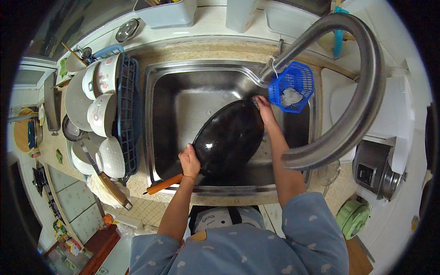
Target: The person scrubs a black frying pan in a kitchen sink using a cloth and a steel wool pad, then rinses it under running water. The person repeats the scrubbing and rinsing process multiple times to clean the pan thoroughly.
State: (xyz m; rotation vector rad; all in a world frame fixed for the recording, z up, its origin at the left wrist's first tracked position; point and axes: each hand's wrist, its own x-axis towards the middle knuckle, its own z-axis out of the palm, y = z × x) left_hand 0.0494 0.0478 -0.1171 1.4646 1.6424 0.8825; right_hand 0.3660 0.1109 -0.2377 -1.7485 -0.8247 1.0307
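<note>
Tilted inside the steel sink point(183, 94) is a wet black pan point(231, 137) with a wooden handle point(165, 184) pointing to the lower left. My left hand point(189, 161) is closed on the pan's near left edge, close to the handle. At the far right edge of the pan, my right hand point(265, 112) is closed, its fingers partly hidden. A small greyish patch shows at those fingertips; I cannot make out what it is. The curved faucet point(373, 91) arches over the right side, and no water is seen running from it.
A blue dish rack point(129, 114) full of bowls point(101, 114) stands left of the sink, with a wooden-handled ladle point(98, 165) leaning there. From the faucet base hangs a blue basket point(298, 75) holding a whitish wad. A green container point(353, 217) sits at the lower right.
</note>
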